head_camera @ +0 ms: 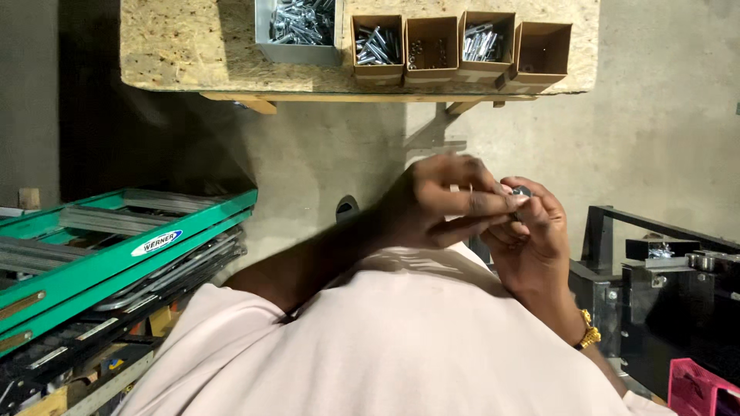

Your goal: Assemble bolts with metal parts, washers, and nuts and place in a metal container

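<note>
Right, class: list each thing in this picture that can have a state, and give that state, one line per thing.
left hand: fingers pinched on the small metal part
right hand: fingers curled around the small metal part
small metal part: held between both hands
grey bin: holds metal fasteners
first cardboard box: holds bolts
second cardboard box: nearly empty, small pieces
third cardboard box: holds bolts
fourth cardboard box: looks empty
green ladder: lying flat

A small silvery metal piece (522, 190), rounded and shiny, is sitting pinched between the fingertips of both hands, up in front of the chest. Most of it is hiding behind the fingers, so its exact shape is not showing.
</note>
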